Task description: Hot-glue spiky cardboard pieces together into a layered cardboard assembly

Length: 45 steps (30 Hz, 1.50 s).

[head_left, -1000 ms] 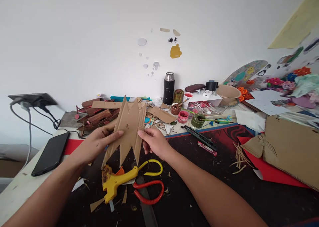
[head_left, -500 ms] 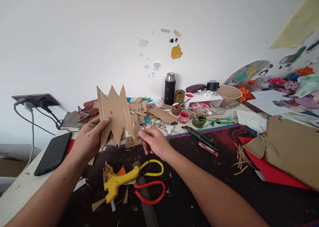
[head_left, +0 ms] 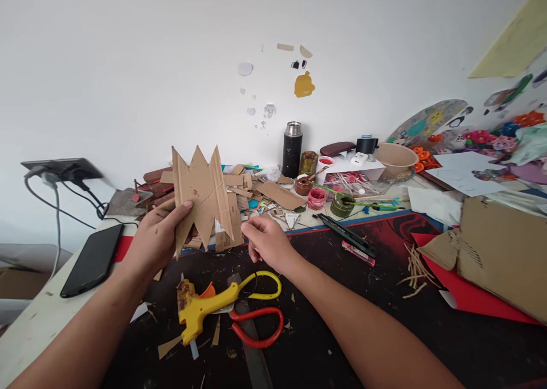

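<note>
My left hand [head_left: 164, 229] grips a zigzag-cut piece of cardboard [head_left: 200, 189] by its lower left side, thumb in front and fingers behind. The piece stands upright, with pointed tips at top and bottom and ridges showing down its right strip. Just right of its lower right point, my right hand [head_left: 265, 238] is closed with curled fingers; whatever it may hold is hidden. Below both hands lie a yellow glue gun [head_left: 200, 309] and scissors with one yellow and one red handle [head_left: 280, 320], on top of a dark metal strip [head_left: 256, 366].
Cardboard scraps [head_left: 277, 196] are heaped behind the hands. Open paint jars [head_left: 317, 198] and a black flask [head_left: 292, 152] stand near the wall. A dark green cutter [head_left: 348, 234] lies to the right, before a cardboard box [head_left: 504, 252]. A phone [head_left: 92, 261] rests at left.
The cardboard piece and both hands appear shifted slightly to the right, while the view has tilted a little. Both hands keep nearly the same pose.
</note>
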Each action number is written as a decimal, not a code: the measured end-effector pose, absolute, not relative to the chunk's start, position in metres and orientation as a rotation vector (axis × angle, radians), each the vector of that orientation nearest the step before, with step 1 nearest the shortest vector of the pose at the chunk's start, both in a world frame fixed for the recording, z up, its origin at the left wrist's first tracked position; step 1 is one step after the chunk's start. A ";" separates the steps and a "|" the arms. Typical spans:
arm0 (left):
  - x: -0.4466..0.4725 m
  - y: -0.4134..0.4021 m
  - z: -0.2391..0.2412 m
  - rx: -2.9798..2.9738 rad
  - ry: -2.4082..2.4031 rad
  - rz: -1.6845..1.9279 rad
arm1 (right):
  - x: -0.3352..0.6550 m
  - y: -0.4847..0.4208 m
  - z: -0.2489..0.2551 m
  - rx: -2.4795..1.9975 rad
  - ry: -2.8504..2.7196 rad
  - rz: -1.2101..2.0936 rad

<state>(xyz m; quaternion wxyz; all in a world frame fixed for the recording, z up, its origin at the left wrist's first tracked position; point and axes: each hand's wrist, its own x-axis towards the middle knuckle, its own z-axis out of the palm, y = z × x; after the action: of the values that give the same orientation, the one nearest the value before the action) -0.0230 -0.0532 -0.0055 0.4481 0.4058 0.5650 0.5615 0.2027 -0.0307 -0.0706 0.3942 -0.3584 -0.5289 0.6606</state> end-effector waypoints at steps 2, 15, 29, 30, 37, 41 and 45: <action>-0.022 -0.053 -0.006 1.020 1.396 1.383 | 0.203 -0.031 -0.070 -0.904 -1.378 1.641; -0.022 -0.050 -0.017 1.022 1.368 1.336 | 0.204 -0.033 -0.061 -0.826 -1.291 1.622; -0.018 -0.042 -0.015 0.881 1.324 1.498 | 0.206 -0.026 -0.068 -0.778 -1.173 1.875; -0.018 -0.041 -0.014 0.876 1.322 1.510 | 0.206 -0.025 -0.068 -0.780 -1.157 1.867; -0.017 -0.043 -0.013 0.911 1.323 1.518 | 0.207 -0.024 -0.070 -0.777 -1.210 1.884; -0.018 -0.045 -0.017 0.974 1.336 1.489 | 0.205 -0.025 -0.073 -0.761 -1.274 1.898; -0.018 -0.048 -0.017 1.067 1.362 1.490 | 0.204 -0.026 -0.077 -0.790 -1.313 1.871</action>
<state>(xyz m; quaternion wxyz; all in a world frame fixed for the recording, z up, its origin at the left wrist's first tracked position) -0.0181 -0.0482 -0.0168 0.4162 0.4250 0.5424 0.5932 0.2040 -0.0262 -0.0771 0.3537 -0.3057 -0.5079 0.7235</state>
